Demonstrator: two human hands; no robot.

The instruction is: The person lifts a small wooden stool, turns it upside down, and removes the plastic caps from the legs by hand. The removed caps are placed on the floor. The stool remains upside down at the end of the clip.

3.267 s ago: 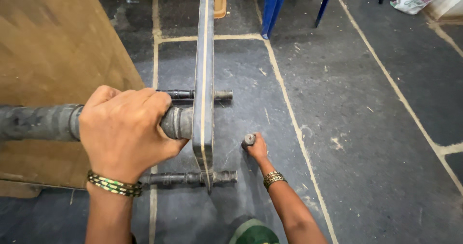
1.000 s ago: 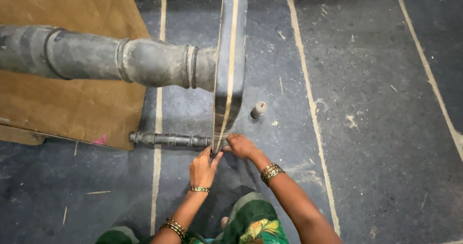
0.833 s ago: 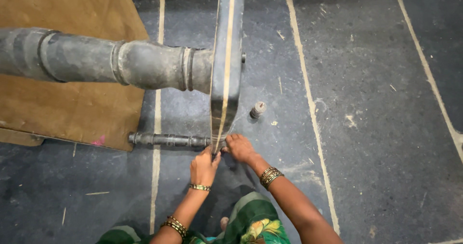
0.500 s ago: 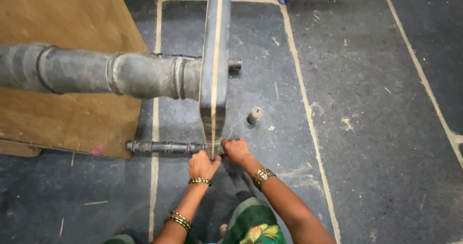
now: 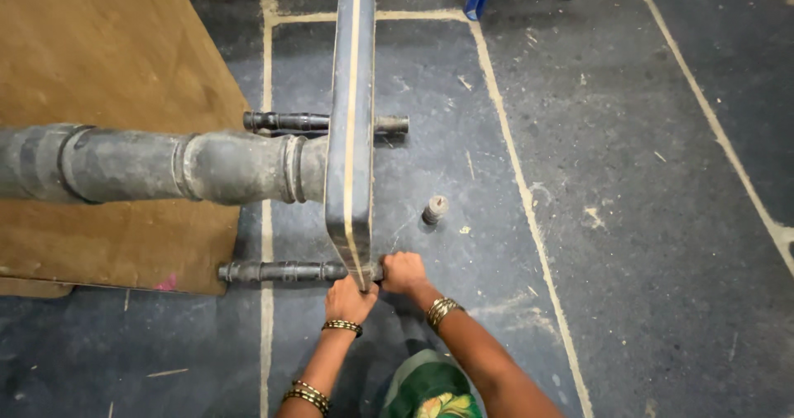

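Gripping the low end of the dark board (image 5: 351, 128), the left hand (image 5: 349, 300) and right hand (image 5: 404, 272) sit closed at six o'clock, with a small knob (image 5: 434, 210) near at twelve o'clock.

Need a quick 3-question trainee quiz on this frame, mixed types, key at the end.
1. True or false: both hands are at the lower tip of the dark board.
2. Which thing lies loose on the floor to the right of the board? A) small dark knob B) hammer C) paint can
3. Fill in: the thick turned leg joins the board from the ____ side of the picture.

Key:
1. True: the left hand and the right hand both sit at that tip, by the thin spindle.
2. A
3. left
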